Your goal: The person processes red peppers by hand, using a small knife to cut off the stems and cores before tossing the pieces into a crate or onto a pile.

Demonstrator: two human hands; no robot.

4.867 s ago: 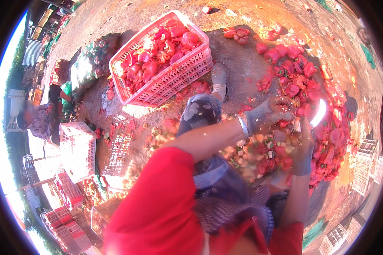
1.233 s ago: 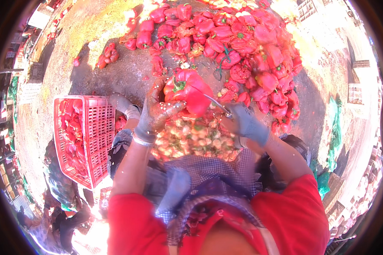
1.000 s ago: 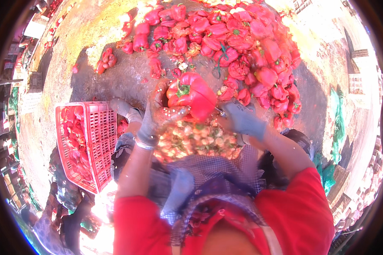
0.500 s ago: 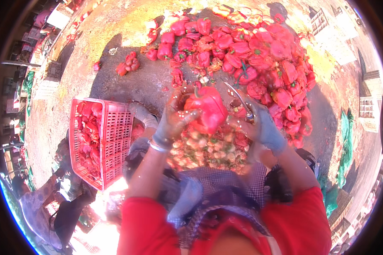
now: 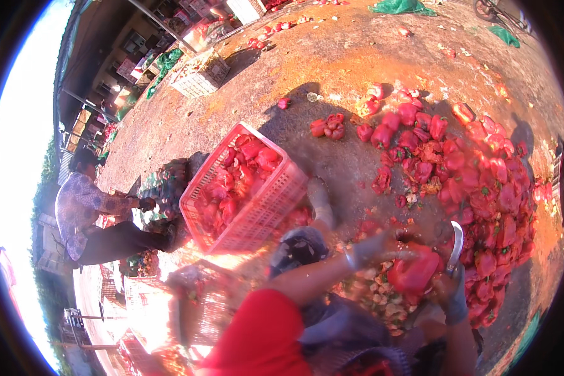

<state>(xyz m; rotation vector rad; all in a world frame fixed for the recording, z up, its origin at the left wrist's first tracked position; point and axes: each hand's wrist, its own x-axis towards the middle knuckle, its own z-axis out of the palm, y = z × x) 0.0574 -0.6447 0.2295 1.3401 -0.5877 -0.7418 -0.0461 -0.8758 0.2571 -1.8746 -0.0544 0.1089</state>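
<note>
My left hand (image 5: pixel 382 246), in a grey-blue glove, is closed around a large red bell pepper (image 5: pixel 412 271). My gloved right hand (image 5: pixel 452 291) sits just beside the pepper, wrapped round the handle of a curved knife (image 5: pixel 457 243) whose blade points up and away from me. Motion smears my left fingers a little. Beneath the pepper lies a heap of pale, cut-out pepper cores (image 5: pixel 382 294). To the right and beyond my hands spreads a big pile of red bell peppers (image 5: pixel 492 213).
A red plastic crate (image 5: pixel 279 195) with peppers in it stands left of my legs. A few peppers (image 5: pixel 328 126) lie apart on the ground. Farther left a person (image 5: pixel 100 207) bends over filled sacks (image 5: pixel 163 188). A white crate (image 5: pixel 200 74) stands at the far left.
My view has swung left, so hands and pile now appear lower and farther right, and the other person shows fully. The pepper and knife are still in my hands.
</note>
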